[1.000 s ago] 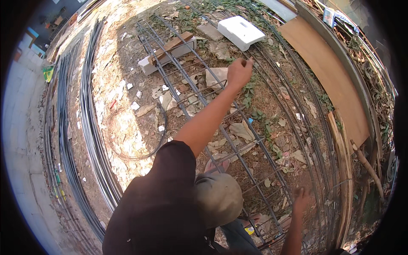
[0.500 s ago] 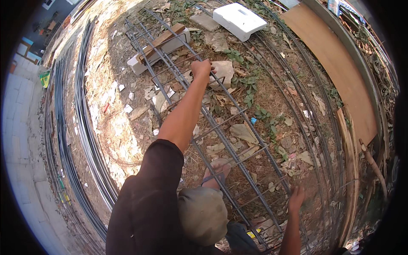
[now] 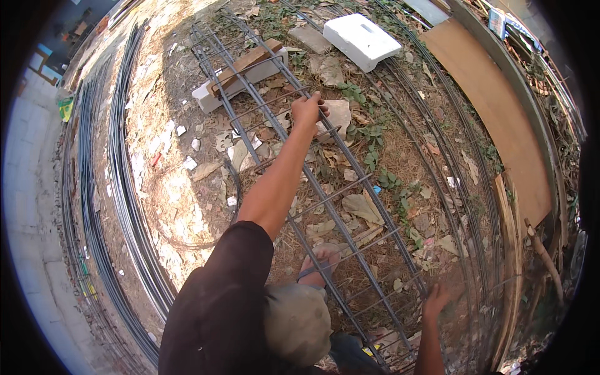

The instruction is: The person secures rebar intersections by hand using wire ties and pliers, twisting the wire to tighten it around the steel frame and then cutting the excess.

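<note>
A long rebar cage (image 3: 337, 220) of ribbed steel bars tied with thin stirrups runs slantwise from the far left to my lower right. My left hand (image 3: 306, 112) is closed around its right-hand bar, beside a stirrup. Lower down, my right hand (image 3: 435, 301) is close to the near part of that bar. Its fingers are smeared by motion, so I cannot tell whether they hold anything. The cage's far part rests on a brown wood piece (image 3: 245, 67) and a white block (image 3: 209, 99). My sandalled foot (image 3: 322, 262) shows beneath the bars.
Bundles of loose rebar (image 3: 119, 156) lie along the left, with more rods (image 3: 431, 147) on the right. At the back stands a white plastic-looking box (image 3: 362, 41). A brown board (image 3: 494, 103) and wooden strips (image 3: 512, 269) line the right edge. Leaves and scraps litter the ground.
The view has shifted slightly, so most things appear a little further right and lower. My left hand keeps its grip on the cage bar. My right hand stays blurred near the same bar.
</note>
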The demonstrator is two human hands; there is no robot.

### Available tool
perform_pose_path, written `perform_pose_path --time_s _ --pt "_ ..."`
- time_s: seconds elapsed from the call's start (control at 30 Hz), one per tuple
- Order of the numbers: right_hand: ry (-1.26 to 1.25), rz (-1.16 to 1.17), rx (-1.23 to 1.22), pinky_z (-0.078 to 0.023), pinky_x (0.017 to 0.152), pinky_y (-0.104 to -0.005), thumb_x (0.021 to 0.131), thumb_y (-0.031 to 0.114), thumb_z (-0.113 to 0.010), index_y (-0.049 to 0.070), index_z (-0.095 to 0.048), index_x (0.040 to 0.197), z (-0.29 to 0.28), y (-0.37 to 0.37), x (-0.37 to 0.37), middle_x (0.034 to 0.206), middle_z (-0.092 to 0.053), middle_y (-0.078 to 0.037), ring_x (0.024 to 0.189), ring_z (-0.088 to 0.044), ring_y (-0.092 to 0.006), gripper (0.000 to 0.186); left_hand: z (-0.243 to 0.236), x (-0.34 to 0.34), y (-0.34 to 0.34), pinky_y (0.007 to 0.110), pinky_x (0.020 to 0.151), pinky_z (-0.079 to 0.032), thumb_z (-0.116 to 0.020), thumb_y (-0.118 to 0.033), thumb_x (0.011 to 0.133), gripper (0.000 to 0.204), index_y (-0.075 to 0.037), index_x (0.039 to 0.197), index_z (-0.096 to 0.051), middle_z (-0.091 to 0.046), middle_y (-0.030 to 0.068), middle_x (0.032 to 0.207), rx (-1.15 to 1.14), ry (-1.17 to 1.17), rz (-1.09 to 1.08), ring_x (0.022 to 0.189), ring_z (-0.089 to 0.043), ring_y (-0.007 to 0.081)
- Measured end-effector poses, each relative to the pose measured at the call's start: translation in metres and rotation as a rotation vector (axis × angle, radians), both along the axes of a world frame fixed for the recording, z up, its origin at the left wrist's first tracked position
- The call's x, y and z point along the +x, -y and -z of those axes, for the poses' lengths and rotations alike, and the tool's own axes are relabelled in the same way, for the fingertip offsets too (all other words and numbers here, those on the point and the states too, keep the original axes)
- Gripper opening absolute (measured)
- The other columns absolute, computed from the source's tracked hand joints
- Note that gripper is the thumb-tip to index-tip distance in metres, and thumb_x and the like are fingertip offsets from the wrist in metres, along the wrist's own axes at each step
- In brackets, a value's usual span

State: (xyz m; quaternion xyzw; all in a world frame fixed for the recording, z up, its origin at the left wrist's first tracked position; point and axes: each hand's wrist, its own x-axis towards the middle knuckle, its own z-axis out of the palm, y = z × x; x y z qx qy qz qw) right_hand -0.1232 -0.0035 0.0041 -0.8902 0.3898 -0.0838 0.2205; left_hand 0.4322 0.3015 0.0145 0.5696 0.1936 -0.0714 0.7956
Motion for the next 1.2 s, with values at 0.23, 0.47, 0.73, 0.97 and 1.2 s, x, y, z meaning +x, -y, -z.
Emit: perform_pose_path --time_s 0.23,0.47,0.73,0.97,1.2 --pt "0.095 0.177 0.266 -0.048 0.052 -0.0363 0.106 0.017 -0.041 -0.001 -0.058 0.092 0.003 0.003 0.000 0.066 -0.057 -0.010 0.050 -0.057 -0.0193 0.029 -0.024 0.024 0.016 0.037 0.050 -0.058 -0.061 -0.037 0.097 0.043 0.006 0.096 -0.058 -0.065 0.0165 0.079 0.033 -0.187 -0.157 0.060 -0.065 0.0253" --pt "-0.005 0.155 0.164 -0.047 0.051 -0.0379 0.106 0.017 -0.042 0.000 -0.058 0.094 -0.005 -0.001 0.003 0.066 -0.058 -0.010 0.051 -0.056 -0.0195 0.027 -0.025 0.024 0.022 0.039 0.042 -0.053 -0.058 -0.035 0.099 0.045 0.010 0.094 -0.057 -0.065 0.0219 0.072 0.142 -0.155 -0.206 0.051 -0.064 0.0284" --pt "0.143 0.184 0.212 -0.044 0.050 -0.0349 0.105 0.017 -0.042 -0.001 -0.057 0.094 -0.022 -0.021 0.019 0.066 -0.059 -0.010 0.051 -0.055 -0.0176 0.026 -0.014 0.026 0.010 0.039 0.043 -0.056 -0.059 -0.034 0.098 0.046 0.012 0.094 -0.059 -0.066 0.0208 0.070 0.167 -0.134 -0.268 0.052 -0.066 0.0294" --pt "0.225 0.192 0.155 -0.050 0.066 -0.0373 0.104 0.018 -0.044 -0.001 -0.062 0.102 -0.014 -0.014 0.010 0.074 -0.064 -0.012 0.066 -0.063 -0.0204 0.026 -0.009 0.052 0.004 0.043 0.050 -0.057 -0.051 -0.041 0.101 0.047 0.005 0.110 -0.049 -0.067 0.0228 0.081 0.038 -0.171 -0.060 0.062 -0.068 0.0341" --pt "0.070 0.139 0.083 -0.042 0.060 -0.0352 0.100 0.023 -0.050 0.006 -0.068 0.113 -0.136 0.056 -0.022 0.066 -0.056 -0.010 0.059 -0.052 -0.0185 0.028 0.011 0.038 -0.041 0.055 0.099 -0.046 -0.059 -0.056 0.093 0.089 0.002 0.151 -0.027 -0.045 0.0235 0.145 0.273 -0.320 0.333 0.119 -0.057 0.0371"
